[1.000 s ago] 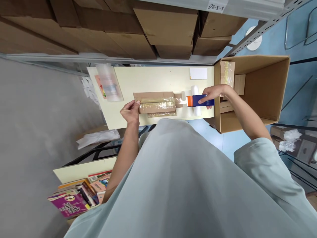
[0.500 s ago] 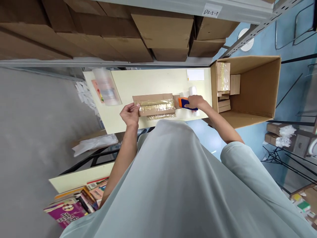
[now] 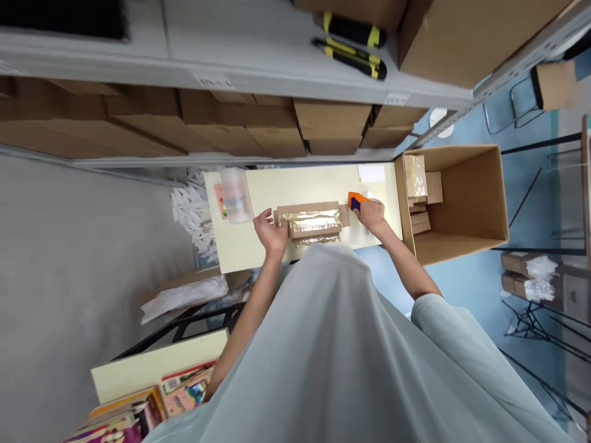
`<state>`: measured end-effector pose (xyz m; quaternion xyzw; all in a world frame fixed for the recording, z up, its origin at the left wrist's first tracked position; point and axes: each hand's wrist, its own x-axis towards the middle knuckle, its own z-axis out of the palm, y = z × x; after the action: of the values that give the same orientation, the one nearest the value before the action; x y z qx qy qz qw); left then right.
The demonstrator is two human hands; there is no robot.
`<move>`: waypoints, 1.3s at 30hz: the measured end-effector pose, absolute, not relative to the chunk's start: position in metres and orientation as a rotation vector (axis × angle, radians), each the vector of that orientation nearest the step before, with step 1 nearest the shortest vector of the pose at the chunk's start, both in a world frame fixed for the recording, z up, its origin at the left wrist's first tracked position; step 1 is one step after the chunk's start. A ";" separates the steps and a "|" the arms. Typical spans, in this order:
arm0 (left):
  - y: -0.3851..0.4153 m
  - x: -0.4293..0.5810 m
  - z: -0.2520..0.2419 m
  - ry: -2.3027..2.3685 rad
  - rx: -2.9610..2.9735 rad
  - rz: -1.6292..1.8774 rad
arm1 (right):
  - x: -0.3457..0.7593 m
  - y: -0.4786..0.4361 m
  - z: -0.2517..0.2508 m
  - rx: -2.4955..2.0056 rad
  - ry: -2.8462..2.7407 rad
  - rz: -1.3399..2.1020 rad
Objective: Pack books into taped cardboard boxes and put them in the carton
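Note:
A flat cardboard parcel (image 3: 313, 220), wrapped in shiny clear tape, lies on the pale yellow table (image 3: 295, 184). My left hand (image 3: 271, 231) grips its left end. My right hand (image 3: 370, 213) is closed around an orange and blue tape dispenser (image 3: 354, 200) just beyond the parcel's right end. A white roll sits under my right hand and is mostly hidden.
A large open carton (image 3: 480, 203) with taped parcels inside stands at the table's right end. A clear plastic packet (image 3: 233, 200) lies at the left end, a white label (image 3: 372, 173) at the back right. Shelves of brown boxes and two utility knives (image 3: 353, 43) are above; books at lower left.
My right hand drew the dispenser in from the carton side to the parcel's right end. The view tilted up, showing a higher shelf. My left hand stayed on the parcel.

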<state>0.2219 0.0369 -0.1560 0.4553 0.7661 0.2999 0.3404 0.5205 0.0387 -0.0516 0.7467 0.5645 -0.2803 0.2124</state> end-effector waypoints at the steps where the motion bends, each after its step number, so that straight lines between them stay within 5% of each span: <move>1: 0.041 0.230 -0.145 1.953 1.291 0.843 | 0.521 0.042 -0.039 2.136 1.576 -0.721; 8: 0.109 0.313 -0.024 1.258 1.893 1.212 | 0.496 0.119 0.068 2.372 1.975 -0.664; 13: 0.188 0.327 0.038 1.309 1.909 1.500 | 0.464 0.203 0.124 2.234 2.415 -0.693; 19: 0.264 0.309 0.057 1.467 1.766 1.359 | 0.420 0.295 0.143 1.960 2.530 -0.336; 29: 0.214 0.260 -0.015 1.546 1.637 1.355 | 0.406 0.298 0.094 2.172 2.683 -0.201; 39: 0.029 0.177 -0.159 1.879 1.092 0.737 | 0.462 0.029 -0.075 2.667 2.110 -0.857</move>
<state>0.1770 0.0286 -0.1591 0.4340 0.7464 0.2927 0.4109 0.4619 0.0291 -0.0754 0.7477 0.5918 -0.2403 -0.1817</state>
